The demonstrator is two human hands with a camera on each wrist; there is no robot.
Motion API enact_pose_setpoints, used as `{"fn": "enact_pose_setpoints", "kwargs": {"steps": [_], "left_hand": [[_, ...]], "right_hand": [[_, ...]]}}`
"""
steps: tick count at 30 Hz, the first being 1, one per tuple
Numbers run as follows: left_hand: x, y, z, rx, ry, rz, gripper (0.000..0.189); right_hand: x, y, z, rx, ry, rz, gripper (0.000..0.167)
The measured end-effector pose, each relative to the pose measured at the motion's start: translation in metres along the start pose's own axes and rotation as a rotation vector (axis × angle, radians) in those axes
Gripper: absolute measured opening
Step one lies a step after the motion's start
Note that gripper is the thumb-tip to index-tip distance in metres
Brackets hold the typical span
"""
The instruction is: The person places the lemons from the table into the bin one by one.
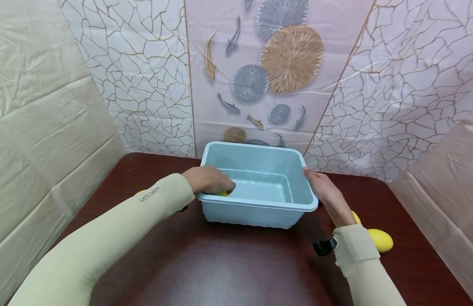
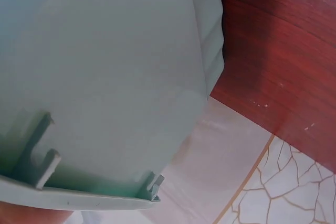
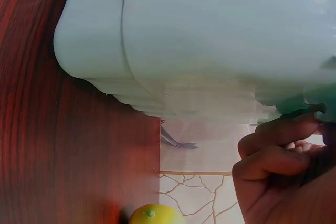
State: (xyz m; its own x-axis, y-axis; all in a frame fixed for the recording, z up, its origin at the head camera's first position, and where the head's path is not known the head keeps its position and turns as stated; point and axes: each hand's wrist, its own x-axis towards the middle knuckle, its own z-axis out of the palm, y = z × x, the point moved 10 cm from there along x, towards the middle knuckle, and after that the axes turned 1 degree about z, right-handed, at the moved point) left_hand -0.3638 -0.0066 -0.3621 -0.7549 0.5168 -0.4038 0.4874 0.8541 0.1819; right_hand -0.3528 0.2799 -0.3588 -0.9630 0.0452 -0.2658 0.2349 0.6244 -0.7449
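Note:
A light blue plastic tub [image 1: 255, 204] stands on the dark table. My left hand [image 1: 210, 180] reaches over its left rim with curled fingers, gripping a yellow lemon [image 1: 223, 194] that is mostly hidden under them. On the other side, my right hand [image 1: 323, 185] holds the tub's right rim, thumb on top. In the right wrist view the curled fingers [image 3: 273, 163] hook under that rim. The left wrist view shows the tub's outer wall [image 2: 115, 77], with only a bit of the hand below the rim.
Two lemons lie beside my right wrist, one [image 1: 380, 240] in plain sight and another [image 1: 356, 217] partly covered by the arm. A yellow patch [image 1: 140, 192] peeks out behind my left sleeve. Patterned cloth [image 1: 152, 76] hangs behind the wooden table [image 1: 228, 272].

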Motion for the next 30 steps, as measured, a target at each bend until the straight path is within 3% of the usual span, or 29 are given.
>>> {"fn": "enact_pose_setpoints", "kwargs": {"steps": [2,9,14,16,24,30], "left_hand": [[-0.002,-0.007,0.000,-0.103,0.003,-0.078,0.036],[-0.005,-0.008,0.000,-0.147,-0.013,-0.118,0.035],[-0.001,0.015,0.000,0.143,-0.044,0.107,0.017],[-0.001,0.024,0.001,0.259,-0.040,0.198,0.025],[-0.006,0.035,-0.006,0.318,-0.024,0.279,0.031],[-0.018,0.037,-0.025,0.303,0.044,0.286,0.034]], "right_hand": [[0.000,0.000,0.000,-0.004,-0.001,0.001,0.084],[0.002,0.000,0.000,-0.001,-0.004,0.000,0.083],[0.000,0.001,0.000,0.006,0.004,0.000,0.084],[0.000,0.000,0.000,0.008,0.005,-0.006,0.084],[-0.002,0.000,0.002,0.016,-0.018,0.017,0.087],[-0.003,0.002,0.001,0.011,-0.016,0.026,0.087]]}}
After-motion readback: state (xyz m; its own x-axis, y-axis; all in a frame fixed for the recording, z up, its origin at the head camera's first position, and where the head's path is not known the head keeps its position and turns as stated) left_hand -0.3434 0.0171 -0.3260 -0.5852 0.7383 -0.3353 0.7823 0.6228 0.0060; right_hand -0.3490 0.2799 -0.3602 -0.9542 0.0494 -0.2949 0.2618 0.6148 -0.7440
